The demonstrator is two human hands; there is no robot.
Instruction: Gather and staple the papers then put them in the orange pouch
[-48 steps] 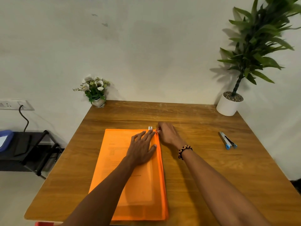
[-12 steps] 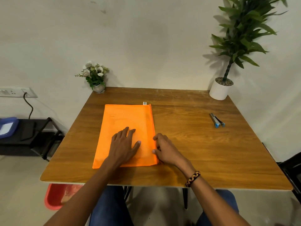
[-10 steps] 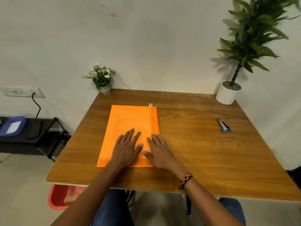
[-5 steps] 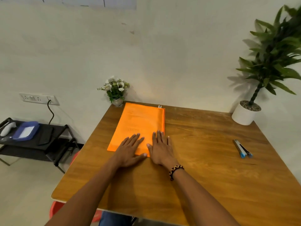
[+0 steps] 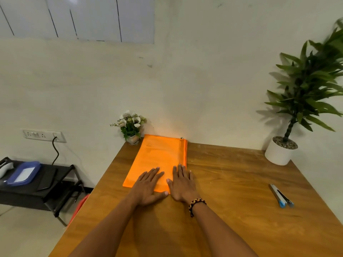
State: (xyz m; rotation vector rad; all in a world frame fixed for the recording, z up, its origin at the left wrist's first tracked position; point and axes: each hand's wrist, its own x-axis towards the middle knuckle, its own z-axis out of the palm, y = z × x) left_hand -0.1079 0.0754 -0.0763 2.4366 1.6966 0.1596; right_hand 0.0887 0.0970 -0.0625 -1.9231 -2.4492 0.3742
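Note:
The orange pouch (image 5: 159,156) lies flat on the wooden table (image 5: 232,182), its far end against the wall, with printed papers showing faintly through it. Its zipper runs along the right edge, the pull at the far corner. My left hand (image 5: 147,186) presses flat on the pouch's near end, fingers straight. My right hand (image 5: 182,184) lies flat beside it on the pouch's near right corner and the table. The stapler (image 5: 281,195), grey with blue ends, rests far off to the right.
A small flower pot (image 5: 132,128) stands at the table's far left corner next to the pouch. A tall potted plant (image 5: 282,151) is at the far right corner. A black rack (image 5: 46,184) with a blue box stands left of the table.
Both flat hands have slid the pouch away from me until it reaches the wall. The view has tilted up. The stapler has stayed put.

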